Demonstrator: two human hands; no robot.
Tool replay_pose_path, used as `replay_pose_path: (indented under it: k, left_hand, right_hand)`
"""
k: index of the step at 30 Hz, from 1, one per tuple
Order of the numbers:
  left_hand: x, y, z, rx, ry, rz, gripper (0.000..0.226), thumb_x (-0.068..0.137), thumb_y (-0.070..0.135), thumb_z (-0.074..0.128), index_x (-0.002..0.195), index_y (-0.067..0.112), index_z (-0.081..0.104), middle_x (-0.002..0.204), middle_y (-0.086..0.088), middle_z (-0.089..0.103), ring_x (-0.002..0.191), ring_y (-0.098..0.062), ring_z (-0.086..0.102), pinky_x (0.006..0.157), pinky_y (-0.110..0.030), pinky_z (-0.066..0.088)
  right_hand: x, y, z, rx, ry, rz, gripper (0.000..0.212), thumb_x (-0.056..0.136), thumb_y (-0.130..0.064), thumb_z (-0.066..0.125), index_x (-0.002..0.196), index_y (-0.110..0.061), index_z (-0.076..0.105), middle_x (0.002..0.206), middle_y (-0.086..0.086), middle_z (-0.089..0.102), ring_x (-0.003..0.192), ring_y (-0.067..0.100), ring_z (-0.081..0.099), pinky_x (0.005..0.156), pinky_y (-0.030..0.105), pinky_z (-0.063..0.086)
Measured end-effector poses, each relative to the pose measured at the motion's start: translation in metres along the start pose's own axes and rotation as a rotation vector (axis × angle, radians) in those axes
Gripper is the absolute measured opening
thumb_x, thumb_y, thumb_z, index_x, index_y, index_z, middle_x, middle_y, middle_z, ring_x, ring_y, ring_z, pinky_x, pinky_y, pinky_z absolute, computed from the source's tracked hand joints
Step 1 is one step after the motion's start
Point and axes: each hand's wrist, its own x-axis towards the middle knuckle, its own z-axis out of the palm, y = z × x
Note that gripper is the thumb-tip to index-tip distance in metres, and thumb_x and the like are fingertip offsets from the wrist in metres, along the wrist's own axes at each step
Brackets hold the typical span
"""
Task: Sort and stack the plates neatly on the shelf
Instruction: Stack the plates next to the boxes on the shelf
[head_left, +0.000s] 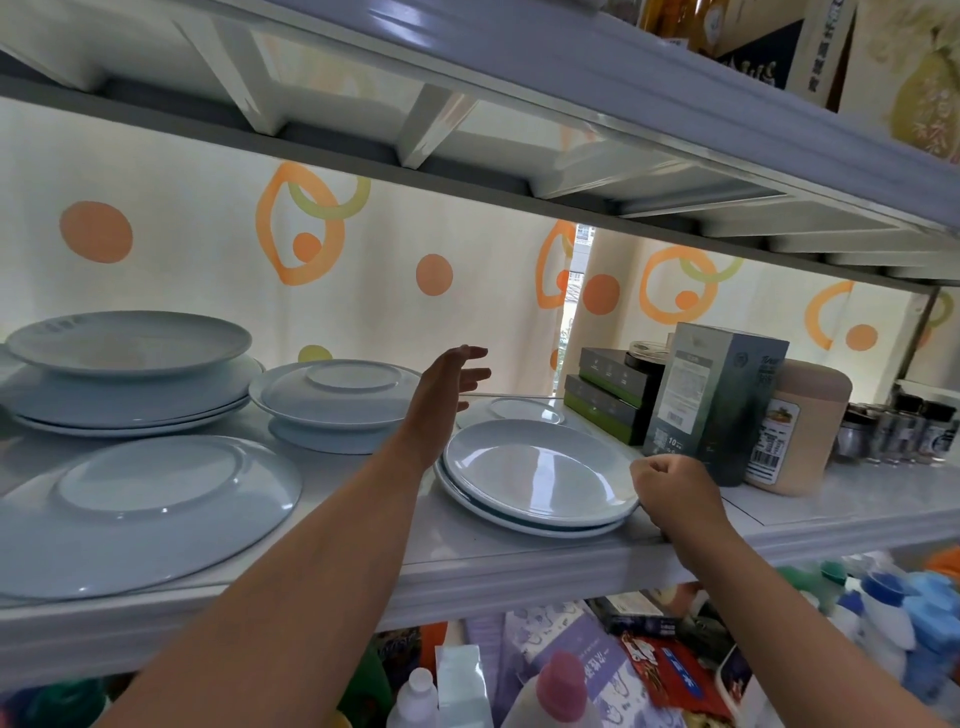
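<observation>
A: Where do the plates sit?

B: All on the white middle shelf (467, 566). At the far left, a stack of pale blue round ceramic plates (130, 364), right side up, the smallest on top. In front of it, one large pale blue plate turned upside down (145, 509), its foot ring showing. In the middle, a small stack of upside-down pale blue plates (337, 400). To the right, a low pile of two or three shallow pale blue plates (535, 478), right side up, with another small plate (519, 410) lying behind it.

A: And the hands?

B: The left hand (452, 384) reaches over the shelf between the middle stack and the right pile, fingers spread and holding nothing. The right hand (675, 493) is clenched at the right rim of the low pile; whether the fingers actually pinch the rim, I cannot tell.

A: Anything beside the plates?

B: Just right of the pile, a tall dark green carton (711, 395), a beige plastic jar (805, 431), flat green and grey boxes (608, 400) stacked, and small spice jars (904, 431) at the far right. What they hold is hidden.
</observation>
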Motion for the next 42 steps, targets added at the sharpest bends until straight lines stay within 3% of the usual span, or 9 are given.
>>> replay_pose_path:
  k: [6,12,16,23,26,32,35,38,42]
  left_hand:
    - [0.003,-0.003,0.001,0.054,0.003,-0.015,0.041,0.101,0.029,0.024,0.122,0.016,0.057,0.122,-0.013,0.063,0.113,-0.026,0.053,0.09,-0.036,0.04]
    - [0.013,-0.01,0.0,0.069,-0.07,-0.079,0.042,0.101,0.036,0.026,0.121,0.017,0.057,0.117,-0.011,0.063,0.108,-0.023,0.053,0.093,-0.037,0.039]
    - [0.019,-0.01,0.001,0.075,-0.068,-0.057,0.041,0.101,0.035,0.027,0.119,0.016,0.058,0.116,-0.011,0.064,0.112,-0.025,0.055,0.094,-0.039,0.041]
    - [0.03,-0.014,0.006,0.124,-0.107,0.001,0.047,0.08,0.053,0.032,0.106,0.027,0.062,0.11,-0.005,0.068,0.11,-0.023,0.059,0.096,-0.04,0.044]
    - [0.033,-0.018,0.006,0.127,-0.1,0.021,0.049,0.08,0.053,0.032,0.107,0.027,0.062,0.109,-0.005,0.07,0.109,-0.022,0.06,0.095,-0.04,0.045]
    - [0.038,-0.021,0.009,0.16,-0.105,0.013,0.034,0.099,0.041,0.032,0.107,0.026,0.061,0.106,-0.004,0.069,0.109,-0.023,0.059,0.094,-0.039,0.046]
    - [0.039,-0.022,0.009,0.173,-0.109,0.022,0.035,0.094,0.047,0.033,0.106,0.029,0.061,0.104,-0.002,0.07,0.107,-0.019,0.06,0.093,-0.038,0.046]
    - [0.04,-0.022,0.009,0.18,-0.107,0.021,0.036,0.089,0.05,0.034,0.103,0.031,0.061,0.101,0.001,0.07,0.106,-0.018,0.06,0.092,-0.037,0.046]
    - [0.04,-0.024,0.011,0.231,-0.085,-0.029,0.033,0.089,0.054,0.033,0.097,0.038,0.061,0.105,0.001,0.069,0.106,-0.019,0.059,0.089,-0.036,0.043]
  right_hand:
    - [0.03,0.011,-0.001,0.209,0.16,0.011,0.022,0.093,-0.022,0.049,0.102,-0.009,0.065,0.088,0.007,0.058,0.064,0.013,0.044,0.051,0.024,0.035]
    - [0.064,0.016,0.003,0.29,-0.003,-0.041,0.02,0.094,-0.011,0.052,0.111,-0.007,0.061,0.075,0.007,0.056,0.061,0.018,0.05,0.053,0.027,0.045]
    - [0.088,0.021,0.01,0.124,-0.265,-0.065,0.034,0.085,-0.023,0.067,0.117,-0.019,0.057,0.1,0.007,0.062,0.089,0.023,0.061,0.074,0.031,0.052]
    - [0.125,0.009,0.038,-0.044,-0.5,-0.18,0.063,0.081,-0.027,0.071,0.137,-0.03,0.044,0.142,0.005,0.046,0.129,0.024,0.043,0.103,0.039,0.039]
    - [0.136,0.008,0.047,-0.036,-0.565,-0.191,0.065,0.079,-0.035,0.072,0.138,-0.036,0.043,0.149,0.003,0.039,0.137,0.025,0.035,0.11,0.047,0.035]
    - [0.153,0.004,0.063,-0.073,-0.588,-0.263,0.038,0.084,-0.042,0.064,0.122,-0.034,0.06,0.143,0.001,0.046,0.134,0.021,0.039,0.101,0.034,0.036]
    - [0.156,0.007,0.07,-0.041,-0.508,-0.262,0.021,0.077,-0.045,0.07,0.091,-0.029,0.072,0.117,0.005,0.066,0.112,0.018,0.058,0.093,0.036,0.046]
    - [0.158,0.013,0.072,-0.042,-0.344,-0.279,0.025,0.08,-0.04,0.068,0.081,-0.015,0.072,0.089,0.01,0.072,0.089,0.021,0.067,0.082,0.037,0.051]
    - [0.156,0.016,0.069,-0.039,-0.345,-0.222,0.023,0.081,-0.044,0.065,0.094,-0.026,0.068,0.114,0.004,0.066,0.107,0.023,0.06,0.09,0.038,0.049]
